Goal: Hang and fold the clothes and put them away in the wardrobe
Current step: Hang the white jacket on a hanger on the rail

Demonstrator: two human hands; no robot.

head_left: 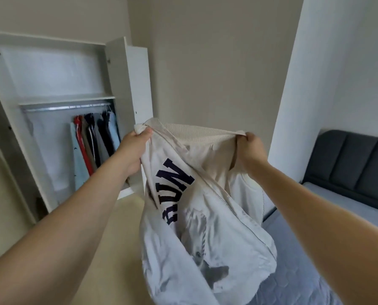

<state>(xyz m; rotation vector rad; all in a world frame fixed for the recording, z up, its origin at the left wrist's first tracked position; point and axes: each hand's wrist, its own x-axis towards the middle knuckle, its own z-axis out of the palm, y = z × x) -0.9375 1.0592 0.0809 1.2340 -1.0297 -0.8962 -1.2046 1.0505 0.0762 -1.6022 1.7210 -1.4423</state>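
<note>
Cream cotton with a ribbed collar: the zip jacket (205, 216) hangs in the air between the 2 hands, held up by its neckline, its body sagging below the fingers over the edge of the bed (293, 282). The left hand (133, 150) pinches the collar end beside the zip, thumb and fingers clamped on the cloth. The right hand (249, 148) grips the opposite collar end, fingers curled round it. Dark letters show on the front panel, just under the left fingers. Beyond the left fingers stands the open wardrobe (122, 84), with clothes (95, 142) already on its rail (65, 107). I judge this the shake-out step before hanging. Next it needs a hanger, none visible here, slipped into the shoulders.
</note>
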